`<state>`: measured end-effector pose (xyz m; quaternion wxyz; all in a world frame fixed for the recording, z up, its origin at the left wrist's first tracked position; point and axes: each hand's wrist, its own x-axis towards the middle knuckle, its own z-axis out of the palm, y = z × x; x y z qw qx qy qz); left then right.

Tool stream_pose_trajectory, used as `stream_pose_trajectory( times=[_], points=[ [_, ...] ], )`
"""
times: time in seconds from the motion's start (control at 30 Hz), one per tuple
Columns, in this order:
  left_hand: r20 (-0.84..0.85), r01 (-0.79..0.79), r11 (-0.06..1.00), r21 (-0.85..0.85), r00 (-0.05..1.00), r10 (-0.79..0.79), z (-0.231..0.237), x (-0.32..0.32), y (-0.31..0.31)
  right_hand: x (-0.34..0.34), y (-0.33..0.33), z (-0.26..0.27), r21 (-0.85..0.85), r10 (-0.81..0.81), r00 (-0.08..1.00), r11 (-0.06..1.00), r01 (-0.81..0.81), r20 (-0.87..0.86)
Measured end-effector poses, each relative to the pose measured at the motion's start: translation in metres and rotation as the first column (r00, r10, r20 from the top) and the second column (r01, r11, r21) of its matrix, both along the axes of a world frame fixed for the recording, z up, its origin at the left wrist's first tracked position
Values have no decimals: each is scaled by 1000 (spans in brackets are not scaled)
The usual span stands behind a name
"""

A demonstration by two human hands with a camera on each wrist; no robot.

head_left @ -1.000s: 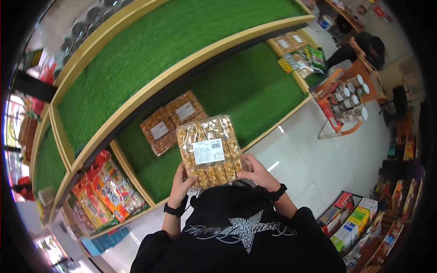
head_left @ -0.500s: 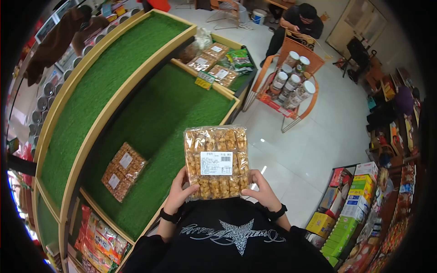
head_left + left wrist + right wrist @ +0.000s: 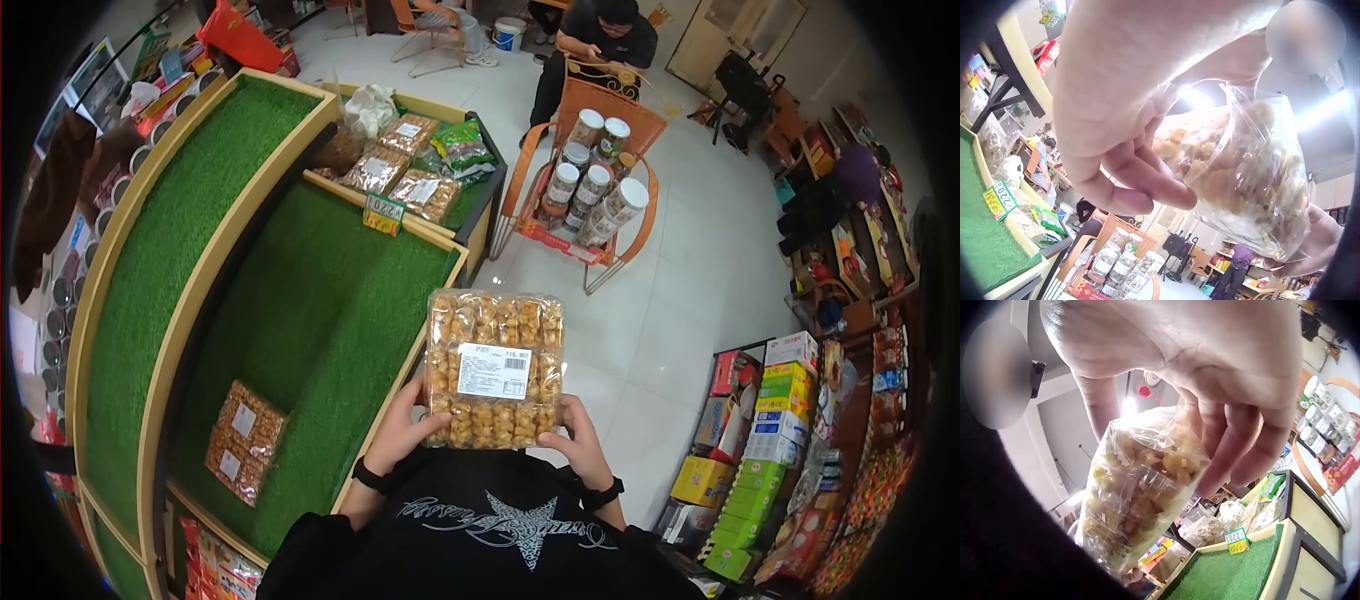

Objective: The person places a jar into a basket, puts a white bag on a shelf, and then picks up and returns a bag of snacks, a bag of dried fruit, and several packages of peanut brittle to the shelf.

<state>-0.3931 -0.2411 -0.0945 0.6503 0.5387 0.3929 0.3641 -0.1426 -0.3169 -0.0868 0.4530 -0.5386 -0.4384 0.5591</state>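
Beside green shelf (image 3: 310, 290), left hand (image 3: 402, 428) and right hand (image 3: 582, 446) pinch snack pack (image 3: 495, 415) at 2 lower corners, thumbs on top; tiled floor (image 3: 635, 375) to right.

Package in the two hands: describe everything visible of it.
The package is squarish and thick, in clear, shiny, creased plastic. Golden-brown, lumpy pieces fill it in rows. A white label with dark print and a barcode sits mid-face. It is held up before the black top, the left hand gripping its lower left side, the right hand its lower right.
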Motion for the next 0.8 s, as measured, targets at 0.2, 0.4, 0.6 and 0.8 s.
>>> stream_pose_trajectory(
  times=[0.2,0.4,0.6,0.8],
  points=[
    [-57,-15,996,89,998,20,8,9,77,12,79,8,81,7,999,997,-10,34],
    [-154,-27,959,281,985,72,21,10,156,16,160,21,152,26,988,987,-49,154],
    [-225,4,954,301,972,67,12,4,204,11,209,17,66,-16,1000,998,18,-23],
    [-283,-125,962,242,940,193,6,-4,210,1,266,-3,31,99,992,995,-97,-80]
  ],
)
